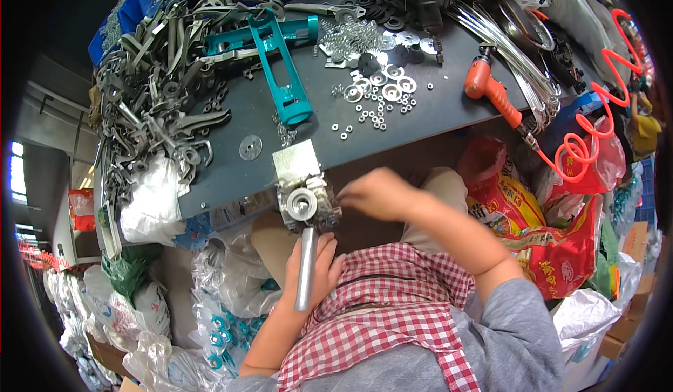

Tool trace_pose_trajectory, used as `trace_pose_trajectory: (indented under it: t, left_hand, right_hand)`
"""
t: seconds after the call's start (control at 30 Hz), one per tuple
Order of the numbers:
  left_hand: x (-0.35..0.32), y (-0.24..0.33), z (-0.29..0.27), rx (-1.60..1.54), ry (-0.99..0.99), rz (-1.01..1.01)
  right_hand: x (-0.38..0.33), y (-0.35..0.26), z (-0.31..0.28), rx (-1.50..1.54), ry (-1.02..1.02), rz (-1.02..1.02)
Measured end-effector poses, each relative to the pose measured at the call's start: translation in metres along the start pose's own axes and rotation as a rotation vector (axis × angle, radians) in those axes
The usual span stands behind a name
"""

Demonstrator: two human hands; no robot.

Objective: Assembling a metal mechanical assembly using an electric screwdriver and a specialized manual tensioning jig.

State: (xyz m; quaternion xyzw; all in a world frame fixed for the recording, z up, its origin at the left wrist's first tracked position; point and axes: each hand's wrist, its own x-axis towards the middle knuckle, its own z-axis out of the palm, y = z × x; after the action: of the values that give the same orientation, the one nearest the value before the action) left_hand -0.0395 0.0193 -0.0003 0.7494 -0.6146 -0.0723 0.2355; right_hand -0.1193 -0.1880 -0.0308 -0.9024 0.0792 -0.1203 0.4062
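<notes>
A metal clamping fixture (326,199) stands at the table's near edge, with a flat plate on top, a round ring (303,205) in front and a steel bar handle (306,269) pointing toward me. My left hand (319,269) lies behind that bar, its fingers stretched up toward the fixture; I cannot see it gripping anything. Just right of the fixture is my right hand (378,194), slightly blurred, fingers drawn together near the fixture's side. Whatever they hold, if anything, is hidden. Beyond the fixture, a teal slotted metal frame (282,70) leans across a second teal frame (231,40).
Grey metal levers (165,105) are heaped at the left. Springs (357,38), washers (392,84) and small nuts (375,115) lie mid-table. An orange air screwdriver (491,87) with a coiled red hose (582,129) rests at the right, beside metal rods (515,63). Bags (554,252) crowd the floor.
</notes>
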Motion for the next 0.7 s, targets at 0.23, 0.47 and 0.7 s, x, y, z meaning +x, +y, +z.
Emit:
trace_pose_trajectory:
  t: [0.23,0.47,0.7]
  left_hand:
    - [-0.018,-0.020,-0.019,-0.118,-0.151,0.081]
    - [-0.039,-0.072,-0.090,-0.196,-0.124,0.019]
    - [0.149,-0.116,-0.094,-0.342,0.227,-0.342]
  right_hand:
    - [0.128,0.091,-0.176,-0.618,0.508,0.149]
    - [0.170,0.132,-0.191,-0.904,0.187,0.474]
    - [0.161,0.142,-0.198,-0.931,0.473,0.315]
